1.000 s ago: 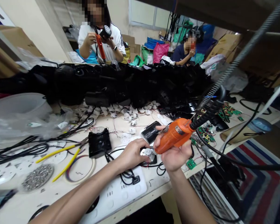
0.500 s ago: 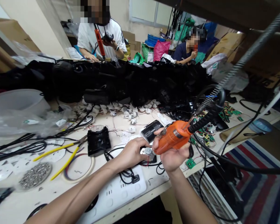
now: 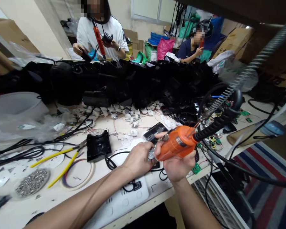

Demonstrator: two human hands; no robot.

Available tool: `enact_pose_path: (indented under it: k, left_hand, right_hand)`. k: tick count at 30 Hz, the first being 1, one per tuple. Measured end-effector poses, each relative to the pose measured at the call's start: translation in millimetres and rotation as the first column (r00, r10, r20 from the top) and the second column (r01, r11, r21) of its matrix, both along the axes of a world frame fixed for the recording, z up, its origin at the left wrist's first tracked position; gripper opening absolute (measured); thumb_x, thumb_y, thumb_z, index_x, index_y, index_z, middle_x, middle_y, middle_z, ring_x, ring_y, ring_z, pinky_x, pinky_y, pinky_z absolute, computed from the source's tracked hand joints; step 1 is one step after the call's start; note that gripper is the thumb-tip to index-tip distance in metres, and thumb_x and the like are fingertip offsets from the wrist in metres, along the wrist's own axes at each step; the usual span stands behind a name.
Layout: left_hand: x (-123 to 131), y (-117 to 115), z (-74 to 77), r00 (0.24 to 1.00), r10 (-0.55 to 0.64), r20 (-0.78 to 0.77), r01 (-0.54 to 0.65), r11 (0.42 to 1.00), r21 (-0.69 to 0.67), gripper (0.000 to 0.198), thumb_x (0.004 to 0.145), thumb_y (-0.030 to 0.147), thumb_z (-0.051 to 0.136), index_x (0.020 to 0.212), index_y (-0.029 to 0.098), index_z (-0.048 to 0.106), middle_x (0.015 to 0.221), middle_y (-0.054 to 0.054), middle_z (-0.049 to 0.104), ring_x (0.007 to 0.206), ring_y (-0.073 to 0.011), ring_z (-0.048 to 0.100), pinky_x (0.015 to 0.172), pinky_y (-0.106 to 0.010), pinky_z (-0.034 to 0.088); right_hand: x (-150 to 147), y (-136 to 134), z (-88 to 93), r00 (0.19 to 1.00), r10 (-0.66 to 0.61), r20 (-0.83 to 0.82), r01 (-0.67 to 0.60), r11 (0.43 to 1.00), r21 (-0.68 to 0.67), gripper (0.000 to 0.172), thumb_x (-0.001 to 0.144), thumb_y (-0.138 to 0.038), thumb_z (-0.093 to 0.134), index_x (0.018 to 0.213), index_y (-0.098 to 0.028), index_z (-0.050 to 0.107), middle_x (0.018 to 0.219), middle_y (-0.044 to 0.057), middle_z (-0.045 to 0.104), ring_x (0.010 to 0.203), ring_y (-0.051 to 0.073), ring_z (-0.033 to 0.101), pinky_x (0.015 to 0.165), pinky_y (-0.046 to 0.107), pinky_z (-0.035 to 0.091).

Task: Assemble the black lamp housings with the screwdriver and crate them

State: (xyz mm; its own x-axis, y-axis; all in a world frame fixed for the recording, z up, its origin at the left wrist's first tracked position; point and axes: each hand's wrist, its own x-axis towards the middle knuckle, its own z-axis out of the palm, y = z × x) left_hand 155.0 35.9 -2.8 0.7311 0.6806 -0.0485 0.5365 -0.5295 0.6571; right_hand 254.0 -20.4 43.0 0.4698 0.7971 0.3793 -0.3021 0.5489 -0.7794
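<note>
My right hand (image 3: 178, 163) is wrapped round an orange electric screwdriver (image 3: 175, 143), whose black cord and spring hang up to the right. Its tip points down-left at a small round silver motor part (image 3: 150, 155). My left hand (image 3: 138, 157) pinches that part with closed fingers, just above the bench. A black plastic housing (image 3: 154, 132) lies right behind both hands.
A square black housing (image 3: 98, 145), yellow-handled pliers (image 3: 59, 159), a dish of screws (image 3: 32, 183) and a white power strip (image 3: 119, 203) lie on the bench (image 3: 69, 195). A heap of black parts (image 3: 124, 82) runs across the back. Two people sit beyond it. Green circuit boards (image 3: 214, 140) lie at right.
Both hands have shifted slightly left and closer together. The screwdriver tip has come down onto the silver part. The person opposite has lowered one hand to the bench.
</note>
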Motion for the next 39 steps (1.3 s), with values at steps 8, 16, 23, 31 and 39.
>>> enact_pose_path:
  k: [8,16,23,31,39]
  left_hand:
    - [-5.5,-1.0,0.8,0.996,0.038,-0.079,-0.039,0.999,-0.008,0.021,0.075,0.032,0.065,0.09,0.021,0.057,0.092,-0.006,0.065,0.088,-0.0249,0.061,0.073,-0.033,0.045]
    - [-29.2,3.6,22.7,1.0,-0.016,0.019,0.019,0.989,-0.145,0.037,0.062,0.016,0.077,0.097,0.022,0.065,0.114,-0.007,0.061,0.109,-0.026,0.053,0.093,-0.037,0.043]
    - [-46.1,1.2,23.6,0.99,-0.006,0.141,0.025,0.991,-0.128,0.01,0.08,0.022,0.065,0.072,0.022,0.071,0.081,-0.002,0.063,0.085,-0.0175,0.058,0.077,-0.028,0.043]
    - [-44.1,8.5,10.8,0.998,0.05,0.049,-0.049,0.999,-0.015,0.027,0.07,0.019,0.074,0.054,0.017,0.052,0.068,0.0,0.057,0.071,-0.0157,0.054,0.065,-0.026,0.039]
    - [-36.7,10.1,4.9,0.992,-0.059,0.113,0.061,0.998,-0.016,0.017,0.069,0.019,0.073,0.063,0.019,0.058,0.089,-0.002,0.067,0.091,-0.0208,0.058,0.078,-0.028,0.044]
  right_hand:
    - [11.9,-13.7,16.2,0.996,0.087,-0.027,-0.087,0.996,-0.008,0.061,0.076,-0.07,0.051,0.095,-0.015,0.068,0.067,0.007,0.064,0.052,0.021,0.056,0.049,0.035,0.046]
    - [-1.2,-14.7,31.2,0.98,0.151,-0.131,-0.155,0.988,-0.02,0.058,0.075,-0.069,0.053,0.093,-0.017,0.071,0.062,0.007,0.065,0.053,0.023,0.057,0.051,0.037,0.045]
    - [-7.2,-10.5,31.8,0.978,0.189,-0.092,-0.189,0.982,0.004,0.063,0.075,-0.071,0.049,0.095,-0.016,0.069,0.059,0.006,0.065,0.053,0.023,0.057,0.054,0.038,0.046]
    - [-18.9,7.5,13.1,0.99,0.119,-0.068,-0.127,0.984,-0.123,0.066,0.071,-0.078,0.048,0.085,-0.018,0.07,0.051,0.003,0.059,0.042,0.018,0.049,0.041,0.029,0.036]
    - [-23.5,13.5,2.9,0.994,0.098,-0.056,-0.104,0.987,-0.125,0.067,0.071,-0.079,0.046,0.085,-0.017,0.069,0.052,0.003,0.058,0.039,0.016,0.047,0.035,0.027,0.035]
